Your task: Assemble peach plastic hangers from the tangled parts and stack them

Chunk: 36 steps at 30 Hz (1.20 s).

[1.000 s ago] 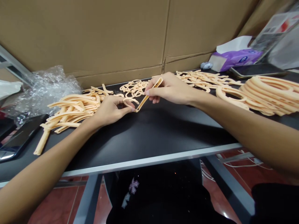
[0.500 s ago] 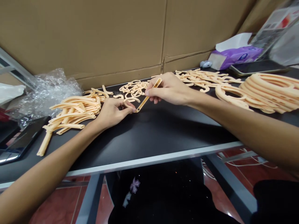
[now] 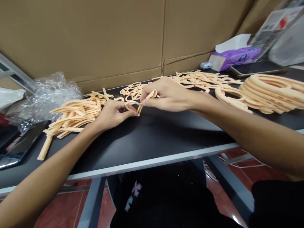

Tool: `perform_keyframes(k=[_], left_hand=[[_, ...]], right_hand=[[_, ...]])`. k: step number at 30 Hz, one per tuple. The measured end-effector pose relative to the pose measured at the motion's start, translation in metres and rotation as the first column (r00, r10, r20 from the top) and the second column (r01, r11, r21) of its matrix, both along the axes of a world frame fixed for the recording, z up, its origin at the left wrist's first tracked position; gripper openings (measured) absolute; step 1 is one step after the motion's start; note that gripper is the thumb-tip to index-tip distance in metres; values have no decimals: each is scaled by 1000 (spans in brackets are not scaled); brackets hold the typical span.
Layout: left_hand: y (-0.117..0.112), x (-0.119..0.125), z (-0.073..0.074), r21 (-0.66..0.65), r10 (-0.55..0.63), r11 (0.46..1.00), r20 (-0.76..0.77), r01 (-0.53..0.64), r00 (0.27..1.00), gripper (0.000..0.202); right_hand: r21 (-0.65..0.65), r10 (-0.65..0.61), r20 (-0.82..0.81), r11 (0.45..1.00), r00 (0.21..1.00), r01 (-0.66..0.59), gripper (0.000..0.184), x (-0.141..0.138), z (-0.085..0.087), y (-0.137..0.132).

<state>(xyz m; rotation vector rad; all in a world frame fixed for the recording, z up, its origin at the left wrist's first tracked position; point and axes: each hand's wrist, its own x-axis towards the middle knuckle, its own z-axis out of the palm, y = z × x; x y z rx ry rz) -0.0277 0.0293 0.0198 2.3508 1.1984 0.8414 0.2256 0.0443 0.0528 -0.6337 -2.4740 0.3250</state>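
My left hand point(image 3: 111, 114) pinches a thin, cream-coloured curved plastic piece point(image 3: 130, 103) between thumb and fingers, above the front of the table. A cream channelled plastic strip point(image 3: 152, 94) slants through the fingers of my right hand point(image 3: 167, 95), which is closed on it. The strip's lower end meets the curved piece at my left fingertips; whether the two are joined I cannot tell. Just left of my left hand lies a pile of long cream strips point(image 3: 77, 115). Behind my hands are small curved pieces point(image 3: 133, 90), partly hidden by the right hand.
More thin cream pieces point(image 3: 197, 77) spread along the back, with a stack of cream oval frames point(image 3: 270, 93) at right. Crumpled clear plastic point(image 3: 52, 98) and a dark tablet point(image 3: 22, 145) lie left. A purple tissue pack point(image 3: 237, 58) and a phone point(image 3: 257, 68) lie back right.
My right hand has moved left and slightly down, closer to my left hand, and sits nearer the strip's lower end. The strip's upper end has turned. My left hand keeps its pinch.
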Motion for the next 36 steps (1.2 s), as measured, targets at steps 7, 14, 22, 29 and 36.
perform_keyframes(k=[7,14,22,29,36], left_hand=[[-1,2,0,18,31,999,-34,-30,999,17],[1,2,-3,46,-2,999,-27,4,1000,21],[3,4,-7,-16,-40,999,75,41,996,17],[2,4,-11,-2,-16,1000,133,17,991,16],[-1,8,-8,-28,-29,999,194,35,981,16]], right_hand=[[29,-17,8,999,1000,17,23,1,1,-2],[46,-65,3,997,998,65,21,0,-1,-1],[-59,-145,-54,988,988,142,18,3,-2,1],[-156,-190,-100,972,977,173,16,1,-4,-1],[-248,-230,-133,950,964,192,14,-4,-4,-6]])
